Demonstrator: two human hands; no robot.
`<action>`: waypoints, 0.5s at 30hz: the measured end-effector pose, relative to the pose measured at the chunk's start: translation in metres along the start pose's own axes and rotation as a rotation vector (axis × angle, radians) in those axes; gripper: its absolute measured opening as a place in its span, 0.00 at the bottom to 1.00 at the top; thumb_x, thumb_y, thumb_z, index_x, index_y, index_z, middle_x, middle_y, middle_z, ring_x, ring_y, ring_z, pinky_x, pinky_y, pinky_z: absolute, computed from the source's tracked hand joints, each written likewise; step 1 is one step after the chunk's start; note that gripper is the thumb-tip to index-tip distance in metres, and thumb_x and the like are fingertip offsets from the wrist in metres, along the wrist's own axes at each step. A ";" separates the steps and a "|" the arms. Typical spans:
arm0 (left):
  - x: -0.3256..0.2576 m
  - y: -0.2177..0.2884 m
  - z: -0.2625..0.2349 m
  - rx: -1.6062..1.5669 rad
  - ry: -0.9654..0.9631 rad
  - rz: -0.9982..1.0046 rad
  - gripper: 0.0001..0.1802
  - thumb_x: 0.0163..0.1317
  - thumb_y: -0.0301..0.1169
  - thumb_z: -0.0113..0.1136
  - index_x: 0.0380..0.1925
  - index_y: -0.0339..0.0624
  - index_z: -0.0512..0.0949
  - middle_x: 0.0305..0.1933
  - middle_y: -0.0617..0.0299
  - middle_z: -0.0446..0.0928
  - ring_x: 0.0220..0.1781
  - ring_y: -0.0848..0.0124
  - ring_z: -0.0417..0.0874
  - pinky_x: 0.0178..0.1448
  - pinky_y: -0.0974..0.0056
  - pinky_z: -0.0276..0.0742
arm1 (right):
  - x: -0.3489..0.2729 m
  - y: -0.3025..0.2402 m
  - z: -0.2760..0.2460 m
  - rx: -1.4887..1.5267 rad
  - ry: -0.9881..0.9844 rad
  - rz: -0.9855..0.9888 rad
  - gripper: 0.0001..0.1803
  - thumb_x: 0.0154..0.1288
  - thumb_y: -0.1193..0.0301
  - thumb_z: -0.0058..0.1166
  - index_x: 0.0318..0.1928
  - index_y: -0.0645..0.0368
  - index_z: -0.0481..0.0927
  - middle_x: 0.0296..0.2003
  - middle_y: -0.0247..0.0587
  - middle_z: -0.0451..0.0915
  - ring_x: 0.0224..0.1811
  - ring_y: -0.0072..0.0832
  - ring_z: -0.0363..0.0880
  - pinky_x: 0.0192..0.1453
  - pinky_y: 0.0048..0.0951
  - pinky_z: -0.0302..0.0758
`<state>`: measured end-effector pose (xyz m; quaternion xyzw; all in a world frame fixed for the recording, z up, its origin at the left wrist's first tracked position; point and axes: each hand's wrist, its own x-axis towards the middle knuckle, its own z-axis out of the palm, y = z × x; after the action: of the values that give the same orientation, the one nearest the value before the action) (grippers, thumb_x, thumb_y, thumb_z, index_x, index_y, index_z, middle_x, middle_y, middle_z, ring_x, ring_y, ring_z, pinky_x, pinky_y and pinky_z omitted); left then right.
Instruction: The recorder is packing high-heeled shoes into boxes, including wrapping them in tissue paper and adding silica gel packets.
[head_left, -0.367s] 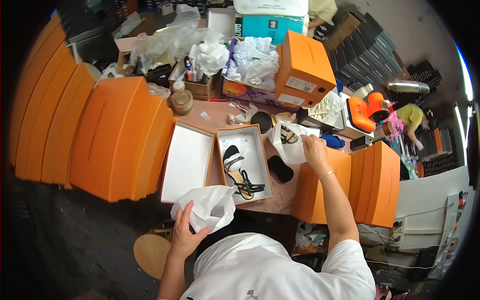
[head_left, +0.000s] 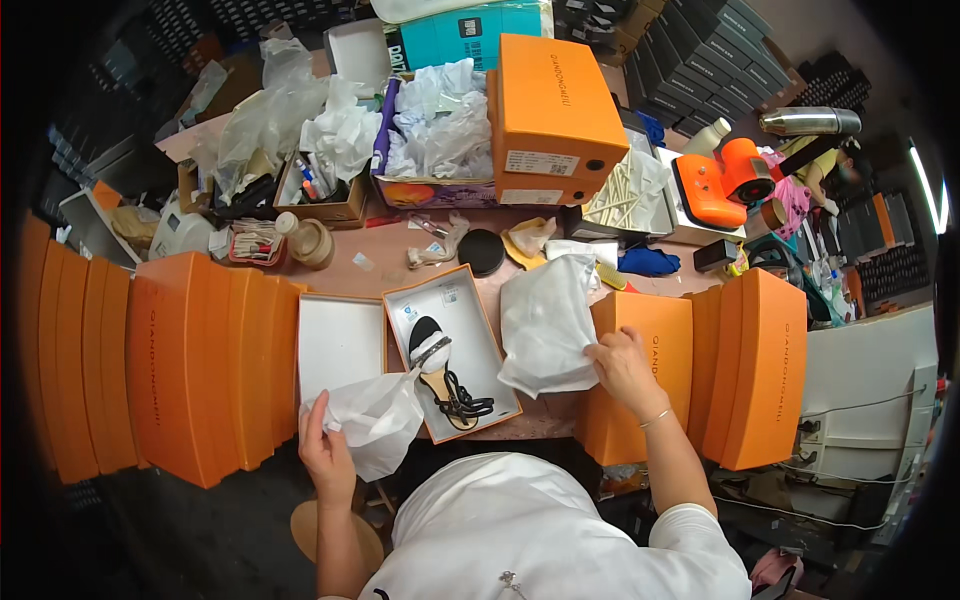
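Our left hand [head_left: 325, 455] grips a white bag [head_left: 375, 415] at the near table edge. Our right hand [head_left: 622, 365] pinches white cloth [head_left: 545, 325] between the open shoebox [head_left: 487, 345] and orange boxes [head_left: 740, 365].

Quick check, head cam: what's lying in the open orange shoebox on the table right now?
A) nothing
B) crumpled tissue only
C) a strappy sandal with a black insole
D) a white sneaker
C: the open orange shoebox holds one strappy sandal with a black insole, while the left hand holds a white bag at the box's near corner and the right hand grips another white bag beside it.
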<state>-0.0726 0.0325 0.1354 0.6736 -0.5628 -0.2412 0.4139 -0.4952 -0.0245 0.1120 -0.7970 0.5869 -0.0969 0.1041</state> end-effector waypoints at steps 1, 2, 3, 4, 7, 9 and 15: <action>0.007 -0.001 0.002 -0.008 0.040 0.049 0.25 0.56 0.16 0.42 0.55 0.32 0.73 0.48 0.50 0.74 0.45 0.61 0.77 0.51 0.64 0.72 | -0.004 0.001 -0.001 -0.007 -0.024 -0.014 0.04 0.52 0.76 0.56 0.30 0.56 0.82 0.24 0.40 0.73 0.35 0.37 0.75 0.59 0.50 0.64; 0.013 -0.001 0.006 0.001 0.083 0.076 0.23 0.58 0.17 0.41 0.54 0.31 0.74 0.49 0.49 0.75 0.50 0.59 0.77 0.56 0.64 0.70 | -0.007 -0.001 -0.004 -0.014 -0.049 -0.029 0.03 0.51 0.75 0.56 0.28 0.56 0.81 0.24 0.40 0.74 0.37 0.37 0.75 0.61 0.52 0.63; 0.017 -0.001 0.006 0.008 0.071 0.086 0.23 0.58 0.17 0.42 0.53 0.31 0.74 0.49 0.48 0.75 0.51 0.59 0.77 0.57 0.64 0.70 | -0.009 -0.004 -0.007 -0.020 -0.074 -0.044 0.02 0.51 0.75 0.57 0.27 0.56 0.81 0.24 0.40 0.74 0.38 0.36 0.75 0.62 0.53 0.62; 0.022 -0.002 0.005 0.013 0.060 0.095 0.22 0.58 0.17 0.42 0.53 0.31 0.74 0.49 0.48 0.75 0.51 0.59 0.77 0.57 0.63 0.69 | -0.010 -0.008 -0.009 -0.015 -0.134 -0.025 0.01 0.50 0.75 0.58 0.25 0.56 0.81 0.25 0.40 0.74 0.41 0.35 0.75 0.65 0.56 0.60; 0.033 -0.004 0.008 -0.026 0.094 0.051 0.13 0.60 0.20 0.51 0.45 0.31 0.76 0.43 0.53 0.75 0.47 0.61 0.77 0.54 0.64 0.70 | -0.007 -0.015 -0.020 -0.077 -0.280 0.006 0.06 0.49 0.77 0.57 0.31 0.56 0.82 0.27 0.40 0.75 0.41 0.37 0.75 0.64 0.47 0.61; 0.037 -0.014 0.008 -0.017 0.106 0.010 0.08 0.60 0.23 0.56 0.40 0.32 0.76 0.39 0.55 0.75 0.44 0.63 0.76 0.51 0.64 0.71 | -0.001 -0.012 -0.021 0.108 -0.167 0.137 0.08 0.51 0.78 0.55 0.34 0.58 0.81 0.29 0.43 0.76 0.39 0.40 0.75 0.61 0.44 0.66; 0.046 -0.019 -0.011 -0.036 0.017 -0.026 0.06 0.58 0.23 0.61 0.35 0.35 0.77 0.33 0.59 0.74 0.37 0.66 0.75 0.42 0.66 0.69 | 0.096 0.001 -0.038 0.784 0.176 0.443 0.13 0.60 0.82 0.43 0.43 0.66 0.79 0.29 0.38 0.78 0.24 0.21 0.78 0.28 0.24 0.78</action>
<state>-0.0419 -0.0078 0.1317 0.6752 -0.5462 -0.2508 0.4277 -0.4790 -0.1183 0.1517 -0.5414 0.6689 -0.3545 0.3658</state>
